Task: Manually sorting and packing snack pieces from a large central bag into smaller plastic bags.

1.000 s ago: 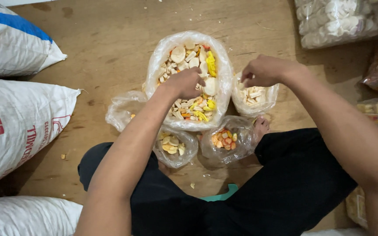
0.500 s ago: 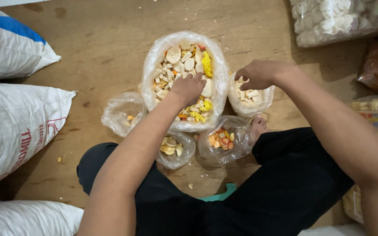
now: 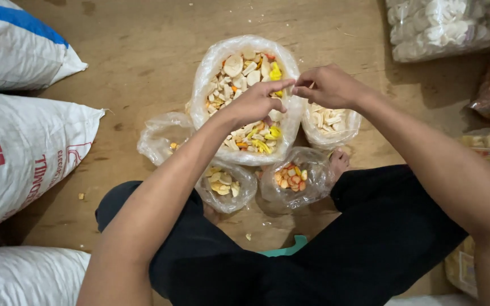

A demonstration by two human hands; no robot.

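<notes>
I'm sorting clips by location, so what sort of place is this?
Probably a storeroom or small workshop where snack crackers are packed. Large white woven sacks lie on the wooden floor, a big clear bag of mixed crackers stands among smaller sorted bags, and more filled bags are stacked nearby.

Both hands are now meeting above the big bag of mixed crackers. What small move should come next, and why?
Probably the right hand should move back over the small bag of white pieces just beneath it. The fingertips of the left hand meet the right hand's above the big mixed bag, as if passing a piece, though none is visible. The other small bags hold yellow and orange pieces.
</notes>
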